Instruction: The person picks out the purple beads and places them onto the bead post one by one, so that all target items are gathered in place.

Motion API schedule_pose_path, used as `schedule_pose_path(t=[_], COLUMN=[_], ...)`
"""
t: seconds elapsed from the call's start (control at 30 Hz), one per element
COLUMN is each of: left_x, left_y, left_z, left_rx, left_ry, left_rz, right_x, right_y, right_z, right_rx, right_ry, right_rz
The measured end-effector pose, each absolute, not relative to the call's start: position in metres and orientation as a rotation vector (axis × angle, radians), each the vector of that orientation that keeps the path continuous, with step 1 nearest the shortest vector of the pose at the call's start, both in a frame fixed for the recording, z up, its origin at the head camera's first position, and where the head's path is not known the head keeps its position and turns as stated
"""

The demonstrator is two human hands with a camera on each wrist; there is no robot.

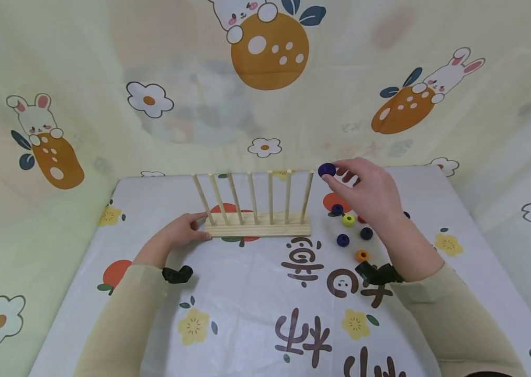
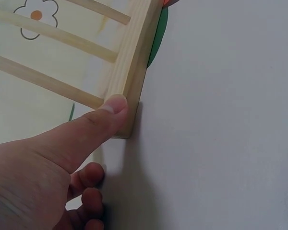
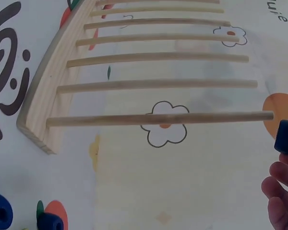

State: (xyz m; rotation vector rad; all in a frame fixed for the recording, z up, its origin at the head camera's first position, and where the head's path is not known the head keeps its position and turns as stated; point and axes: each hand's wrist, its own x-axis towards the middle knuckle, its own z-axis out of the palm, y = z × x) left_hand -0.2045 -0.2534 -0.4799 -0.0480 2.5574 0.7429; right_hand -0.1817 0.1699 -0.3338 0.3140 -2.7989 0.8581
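Note:
A wooden peg stand (image 1: 258, 229) with a row of upright bare pegs stands on the table. My left hand (image 1: 182, 230) holds the left end of its base, the thumb (image 2: 116, 103) lying on the wood at the front and the forefinger reaching behind. With thumb and fingertips my right hand (image 1: 373, 188) pinches a dark blue bead (image 1: 327, 170). That bead is up beside the top of the rightmost peg (image 1: 309, 191), just to its right. From the right wrist, the bead (image 3: 285, 137) appears edge-on, a small gap from the peg's tip.
Loose beads lie right of the stand, below my right hand: several dark blue ones (image 1: 342, 240), a yellow-green one (image 1: 348, 220), an orange one (image 1: 362, 255) and a partly hidden red one. A patterned cloth (image 1: 241, 314) covers the table; printed curtains (image 1: 199, 125) surround it.

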Motion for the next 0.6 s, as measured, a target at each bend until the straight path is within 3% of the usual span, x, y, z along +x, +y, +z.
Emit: schedule_pose_path(t=[0.6], left_x=[-0.208], left_y=[-0.256], left_z=[-0.482], left_rx=[-0.015], left_ry=[2.561], left_rz=[0.761], right_x=[-0.188], right_y=[0.151], right_z=[-0.335], right_rx=[0.354], right_ry=[-2.781], right_rz=[0.928])
